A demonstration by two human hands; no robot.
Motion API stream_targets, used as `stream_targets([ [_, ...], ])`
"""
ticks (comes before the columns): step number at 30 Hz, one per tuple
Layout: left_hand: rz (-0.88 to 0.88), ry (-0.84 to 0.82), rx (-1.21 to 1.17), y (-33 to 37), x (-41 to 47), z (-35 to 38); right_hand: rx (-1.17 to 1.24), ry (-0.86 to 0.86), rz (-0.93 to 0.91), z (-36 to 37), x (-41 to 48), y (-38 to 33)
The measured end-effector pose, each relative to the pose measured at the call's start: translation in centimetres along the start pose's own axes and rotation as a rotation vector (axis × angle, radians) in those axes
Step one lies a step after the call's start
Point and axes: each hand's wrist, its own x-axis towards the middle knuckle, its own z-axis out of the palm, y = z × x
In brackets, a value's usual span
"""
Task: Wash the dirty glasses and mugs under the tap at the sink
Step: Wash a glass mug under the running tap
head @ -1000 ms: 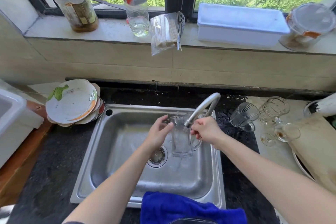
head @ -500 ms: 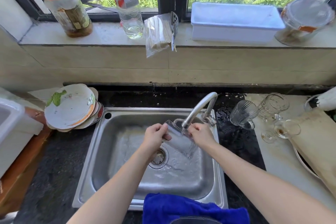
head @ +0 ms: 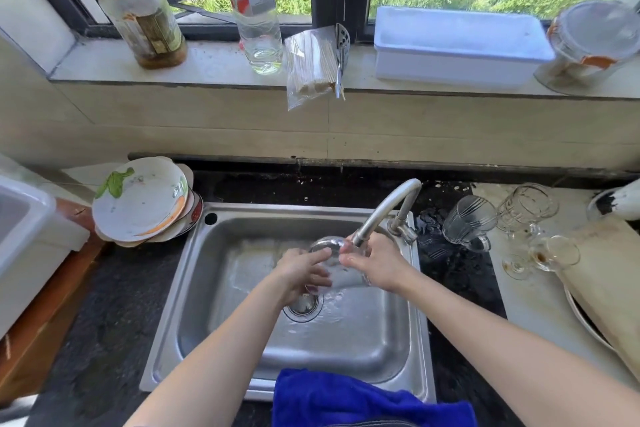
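left hand (head: 304, 270) fingers together, wrapped on glass mug (head: 329, 248), low over sink (head: 346, 347) under tap (head: 384, 208); right hand (head: 379, 267) curled round its other end. mug was upright filling, now tipped sideways: rinse-out underway. dirty glasses (head: 528, 206) wait far right.

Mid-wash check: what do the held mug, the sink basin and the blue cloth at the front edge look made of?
mug: clear glass, most likely; glossy, and the basin shows through it.
sink: stainless steel with a brushed, satin finish; grey metallic sheen with soft reflections.
blue cloth: plush fabric, possibly microfibre; fuzzy matte surface lying in soft folds.
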Motion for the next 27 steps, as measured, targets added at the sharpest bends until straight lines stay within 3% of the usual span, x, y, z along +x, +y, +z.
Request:
stream_targets([
  [2, 0.218, 0.146, 0.315, -0.1, 0.4, 0.9, -0.09, -0.002, -0.027, 0.0, -0.3, 0.1],
  [4, 0.424, 0.24, 0.658, -0.1, 0.5, 1.5, 0.023, -0.044, -0.047, -0.5, -0.4, 0.3],
  [5, 0.486, 0.254, 0.715, 0.1, 0.4, 1.5, 0.12, -0.049, -0.036, -0.8, -0.5, 0.4],
  [9, 0.54, 0.207, 0.52, 0.6, -0.3, 2.5, 0.466, 0.123, 0.174, -1.7, -0.7, 1.0],
  [12, 0.515, 0.197, 0.374, 0.3, -0.3, 3.7, 0.623, 0.108, 0.323, -1.5, -0.8, 1.4],
  [16, 0.456, 0.037, 0.378, 0.1, 0.2, 4.5, 0.348, 0.206, 0.265, -1.7, -1.0, 2.1],
  [20, 0.475, 0.036, 0.742, 0.8, 0.5, 5.5, 0.019, 0.207, 0.16, -2.1, -1.3, 2.5],
  [21, 0.451, 0.023, 0.714, 0.9, 0.5, 5.8, 0.011, 0.196, 0.172, -2.4, -1.3, 2.7],
  [24, 0.284, -0.071, 0.345, 0.6, 0.5, 6.7, 0.086, 0.205, 0.225, -3.2, -1.1, 3.0],
  [27, 0.14, -0.041, 0.016, 1.0, 0.5, 7.3, 0.467, 0.174, 0.267, -3.4, -1.4, 2.9],
])
